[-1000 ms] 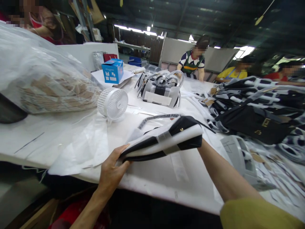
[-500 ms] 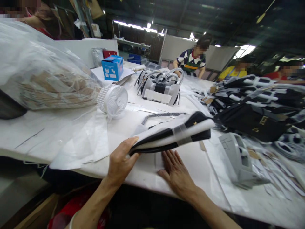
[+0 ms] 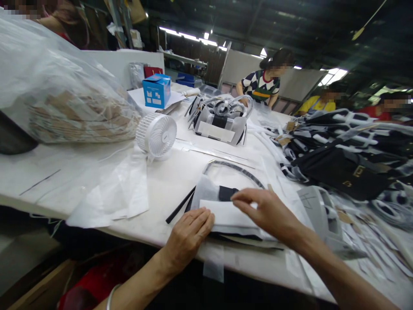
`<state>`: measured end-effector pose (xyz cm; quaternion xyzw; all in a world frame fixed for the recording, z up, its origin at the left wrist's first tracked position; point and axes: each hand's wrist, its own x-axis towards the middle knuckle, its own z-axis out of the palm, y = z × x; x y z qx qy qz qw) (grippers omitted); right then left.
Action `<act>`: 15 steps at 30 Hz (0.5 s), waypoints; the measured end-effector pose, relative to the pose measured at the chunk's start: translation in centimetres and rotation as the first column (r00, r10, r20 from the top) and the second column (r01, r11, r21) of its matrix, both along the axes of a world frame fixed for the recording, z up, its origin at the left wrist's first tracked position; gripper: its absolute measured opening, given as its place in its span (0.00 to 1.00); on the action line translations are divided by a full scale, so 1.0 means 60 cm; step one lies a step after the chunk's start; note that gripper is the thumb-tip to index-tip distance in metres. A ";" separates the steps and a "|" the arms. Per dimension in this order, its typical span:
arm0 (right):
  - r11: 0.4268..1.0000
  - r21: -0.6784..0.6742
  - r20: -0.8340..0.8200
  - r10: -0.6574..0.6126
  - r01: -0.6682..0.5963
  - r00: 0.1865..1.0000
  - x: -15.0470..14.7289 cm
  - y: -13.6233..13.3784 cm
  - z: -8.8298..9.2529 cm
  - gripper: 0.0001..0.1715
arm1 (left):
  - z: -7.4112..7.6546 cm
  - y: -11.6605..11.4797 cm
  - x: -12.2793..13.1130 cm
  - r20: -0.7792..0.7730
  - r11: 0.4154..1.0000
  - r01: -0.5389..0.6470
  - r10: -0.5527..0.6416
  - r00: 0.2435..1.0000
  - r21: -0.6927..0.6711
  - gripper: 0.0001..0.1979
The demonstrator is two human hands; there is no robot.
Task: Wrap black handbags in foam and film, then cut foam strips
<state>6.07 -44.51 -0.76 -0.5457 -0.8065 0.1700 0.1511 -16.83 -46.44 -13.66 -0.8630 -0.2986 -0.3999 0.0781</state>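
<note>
A handbag (image 3: 229,193) partly covered in white wrapping lies on the table in front of me, its handle (image 3: 240,164) arching toward the far side. White sheet material (image 3: 226,214) covers its near part, with black edges showing below. My left hand (image 3: 190,232) rests with straight fingers on the near left corner of that white material. Above the bag's middle, my right hand (image 3: 267,211) has thumb and fingertips brought together in a pinch, beside a black patch. What that pinch holds, if anything, is too small to make out.
A white fan (image 3: 157,135) and a blue box (image 3: 156,91) stand left of another wrapped bag (image 3: 219,122). A large plastic bag (image 3: 80,103) fills the left. Grey tape dispenser (image 3: 319,215) and piled black bags (image 3: 342,168) lie right. A person (image 3: 261,86) works across the table.
The bag, held up and tilted in my left hand before, now lies on the table. My left hand has let go and lies flat on it; my right hand has risen from the tabletop over the bag.
</note>
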 end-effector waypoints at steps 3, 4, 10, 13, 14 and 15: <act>0.990 0.135 0.431 -0.089 0.034 0.898 0.009 0.132 -0.046 0.19 | -0.005 -0.001 0.001 0.028 1.000 -0.016 0.016 0.999 0.007 0.15; 0.990 0.137 0.479 -0.099 0.037 0.872 0.008 0.165 -0.065 0.23 | -0.008 -0.001 0.002 0.032 1.000 -0.019 0.018 0.999 0.004 0.15; 0.991 0.123 0.603 -0.119 0.055 0.789 -0.019 0.239 -0.097 0.15 | -0.020 -0.001 0.003 0.043 1.000 -0.017 0.019 0.999 -0.026 0.15; 0.994 0.092 0.640 -0.106 0.061 0.761 -0.034 0.231 -0.054 0.15 | -0.019 -0.002 0.001 0.038 0.999 -0.020 0.021 0.999 -0.032 0.15; 0.995 0.069 0.655 -0.101 0.074 0.749 -0.040 0.225 -0.035 0.15 | -0.019 -0.002 0.001 0.037 0.999 -0.019 0.020 0.999 -0.031 0.15; 0.995 0.039 0.669 -0.091 0.087 0.738 -0.048 0.219 -0.016 0.14 | -0.018 -0.002 0.000 0.036 0.999 -0.018 0.019 0.999 -0.029 0.15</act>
